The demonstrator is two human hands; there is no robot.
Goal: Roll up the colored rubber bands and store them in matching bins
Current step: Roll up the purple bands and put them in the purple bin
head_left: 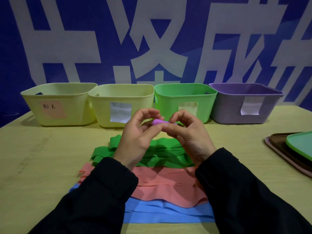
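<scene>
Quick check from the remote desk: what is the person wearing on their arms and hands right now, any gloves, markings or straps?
Both arms are covered by long black sleeves of a thick jacket-like fabric, ending in wide folded cuffs at the wrists. The left hand and the right hand are bare: no gloves, rings, watches or straps show. No logos or markings are visible on the sleeves.

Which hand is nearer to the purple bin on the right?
Right. The right hand holds the purple roll in front of the green bin, beside the purple bin; the left hand is farther left.
</scene>
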